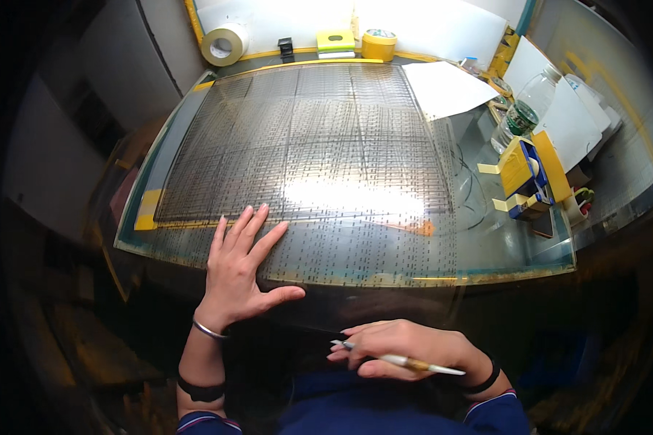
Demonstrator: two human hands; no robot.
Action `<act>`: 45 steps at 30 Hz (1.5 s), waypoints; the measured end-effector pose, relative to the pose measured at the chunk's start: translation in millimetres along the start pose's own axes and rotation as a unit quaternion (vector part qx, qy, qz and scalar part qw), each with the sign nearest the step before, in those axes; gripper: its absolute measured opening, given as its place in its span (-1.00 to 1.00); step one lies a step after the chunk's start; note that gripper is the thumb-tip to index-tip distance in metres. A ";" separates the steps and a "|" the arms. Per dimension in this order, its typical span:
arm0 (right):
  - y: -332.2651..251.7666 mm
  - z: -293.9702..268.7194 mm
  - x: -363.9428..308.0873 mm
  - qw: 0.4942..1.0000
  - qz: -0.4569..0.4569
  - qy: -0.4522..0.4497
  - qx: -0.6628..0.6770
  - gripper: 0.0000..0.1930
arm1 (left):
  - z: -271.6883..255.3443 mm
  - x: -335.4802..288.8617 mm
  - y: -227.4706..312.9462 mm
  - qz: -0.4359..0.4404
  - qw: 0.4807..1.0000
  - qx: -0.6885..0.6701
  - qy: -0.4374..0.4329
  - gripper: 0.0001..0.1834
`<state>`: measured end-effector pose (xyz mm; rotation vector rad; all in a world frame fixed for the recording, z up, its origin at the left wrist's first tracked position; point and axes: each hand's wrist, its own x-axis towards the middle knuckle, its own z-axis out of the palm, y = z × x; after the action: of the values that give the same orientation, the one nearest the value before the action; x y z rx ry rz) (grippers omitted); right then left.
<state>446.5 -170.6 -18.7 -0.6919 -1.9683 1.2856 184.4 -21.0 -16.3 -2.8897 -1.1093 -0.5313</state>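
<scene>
A large transparent film [326, 250] printed with rows of small dark marks lies over the glass-topped table [500, 250] and hangs past its front edge toward me. My left hand [243, 261] is spread flat on the film near that edge, fingers apart and pointing away. In front of the table, close to my body, my right hand [406, 348] is closed around a slim pen-shaped craft knife [417, 364] with a white and tan handle. Its pale tip points left, beside the film's lower edge. Bright glare hides part of the printed film.
Yellow tape [149, 210] runs along the left side. At the back stand a tape roll [225, 45], a black clip [286, 47] and a yellow tub [379, 45]. White paper [450, 88], a plastic bottle [522, 116] and a yellow-and-blue tape dispenser [522, 177] are on the right.
</scene>
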 end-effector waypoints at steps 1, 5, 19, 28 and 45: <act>-1.6 -3.4 -3.2 1.000 -0.017 0.019 0.004 -0.77 | 0.7 1.3 -0.9 0.001 1.000 0.000 0.001 0.01; -13.9 -19.4 -13.0 0.994 0.019 0.101 0.026 -0.85 | 4.9 6.9 -3.0 -0.022 1.000 0.002 -0.001 -0.14; 1.3 3.0 23.9 0.904 0.033 0.171 -0.391 -0.73 | 14.9 18.1 -0.8 -0.050 0.998 -0.001 0.025 -0.29; -9.9 5.9 -2.8 0.996 -0.010 0.062 -0.059 -0.82 | 4.1 17.0 -4.6 -0.052 0.999 0.005 -0.012 -0.31; 13.6 -80.2 -31.6 0.864 0.069 0.496 -0.046 -0.74 | -0.8 25.6 -34.6 -0.089 0.996 -0.012 -0.028 -0.31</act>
<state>529.3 -143.4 -16.5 -1.2471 -1.1242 0.6512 179.3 21.4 -11.7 -2.8584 -1.3865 -0.4716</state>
